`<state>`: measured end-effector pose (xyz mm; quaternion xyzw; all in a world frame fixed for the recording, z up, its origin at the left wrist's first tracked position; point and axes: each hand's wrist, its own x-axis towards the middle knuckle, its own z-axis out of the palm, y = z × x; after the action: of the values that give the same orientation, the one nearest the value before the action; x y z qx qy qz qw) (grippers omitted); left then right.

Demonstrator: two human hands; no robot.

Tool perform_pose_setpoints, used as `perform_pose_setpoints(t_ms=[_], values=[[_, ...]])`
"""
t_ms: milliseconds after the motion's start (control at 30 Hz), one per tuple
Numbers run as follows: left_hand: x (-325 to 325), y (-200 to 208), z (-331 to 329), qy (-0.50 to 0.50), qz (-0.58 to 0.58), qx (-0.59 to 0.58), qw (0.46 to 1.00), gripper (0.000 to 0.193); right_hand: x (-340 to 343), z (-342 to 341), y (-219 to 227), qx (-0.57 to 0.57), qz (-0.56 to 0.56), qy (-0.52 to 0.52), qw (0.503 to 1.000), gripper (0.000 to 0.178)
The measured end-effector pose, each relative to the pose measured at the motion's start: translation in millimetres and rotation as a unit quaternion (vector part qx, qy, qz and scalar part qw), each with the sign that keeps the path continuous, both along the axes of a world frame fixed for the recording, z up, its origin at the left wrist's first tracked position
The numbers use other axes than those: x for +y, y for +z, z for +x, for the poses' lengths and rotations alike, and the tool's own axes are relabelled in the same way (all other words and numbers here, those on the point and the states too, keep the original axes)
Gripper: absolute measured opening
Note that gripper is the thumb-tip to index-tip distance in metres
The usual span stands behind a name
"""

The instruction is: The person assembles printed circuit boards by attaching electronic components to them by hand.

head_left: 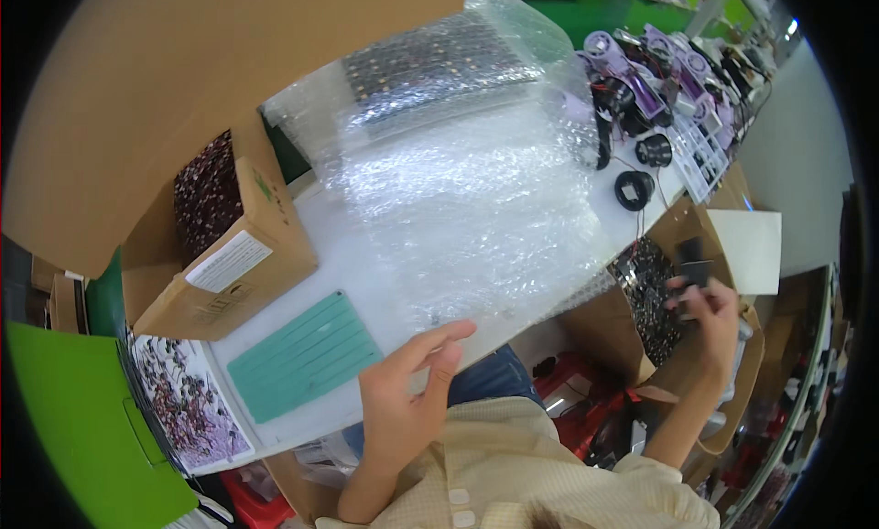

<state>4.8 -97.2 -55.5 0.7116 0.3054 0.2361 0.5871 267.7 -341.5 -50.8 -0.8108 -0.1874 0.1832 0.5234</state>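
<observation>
My right hand (716, 320) is at the right over an open cardboard box (600, 326). Its fingers are closed on a small black block-like part (694, 265), too small and blurred to name. Beneath that part lies a heap of small dark pieces with shiny bits (648, 296) inside the box. My left hand (407, 392) hovers at the table's front edge with its fingers stretched out and nothing in them. The nearest thing to it is a teal slotted board (302, 357) lying flat on the white table (339, 241).
Bubble wrap (476, 199) covers the table's middle, over a batch of small parts at the back. A cardboard box of dark parts (245, 273) stands left. A white tray of loose components (188, 405) sits near-left. Purple plastic housings (641, 85) and black round parts (634, 190) are piled back right.
</observation>
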Motion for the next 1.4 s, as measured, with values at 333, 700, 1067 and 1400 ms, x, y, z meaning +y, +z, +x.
perform_pose_setpoints(t_ms=[333, 700, 1067, 1400], values=[[25, 5, 2, 0.091, 0.194, 0.059, 0.975, 0.020, -34, 105, -38, -0.323, -0.189, -0.072, 0.924, 0.052], [73, 35, 54, 0.093, 0.402, 0.148, 0.899, 0.020, 324, 53, 11, -0.601, 0.006, 0.404, 0.690, 0.069], [89, 16, 65, 0.031, 0.321, 0.207, 0.924, 0.022, 359, 60, 51, -0.706, -0.017, 0.375, 0.600, 0.038], [101, -3, 69, 0.174, 0.286, 0.293, 0.895, 0.061, 421, 206, 83, -0.571, 0.078, 0.221, 0.787, 0.051]])
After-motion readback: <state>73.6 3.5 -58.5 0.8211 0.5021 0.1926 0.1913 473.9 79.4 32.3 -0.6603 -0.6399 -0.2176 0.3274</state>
